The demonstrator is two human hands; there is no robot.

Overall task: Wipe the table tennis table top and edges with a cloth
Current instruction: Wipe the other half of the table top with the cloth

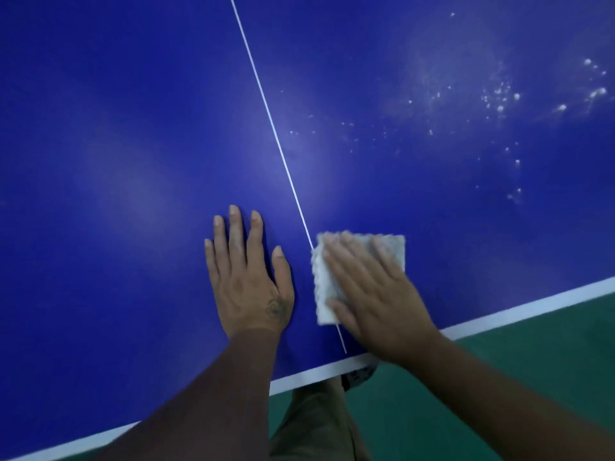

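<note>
The blue table tennis table [139, 154] fills most of the view, with a thin white centre line [266, 104] running up it and a white band [519, 309] along its near edge. My right hand [376, 294] lies flat on a white folded cloth [324, 287], pressing it onto the table just right of the centre line, near the edge. My left hand [248, 277] rests flat on the blue top left of the line, fingers spread, holding nothing. White dust specks [499, 101] are scattered over the top at the upper right.
Green floor [532, 367] shows beyond the table's near edge at the lower right. My trouser leg [316, 424] and a shoe [359, 375] are visible below the edge.
</note>
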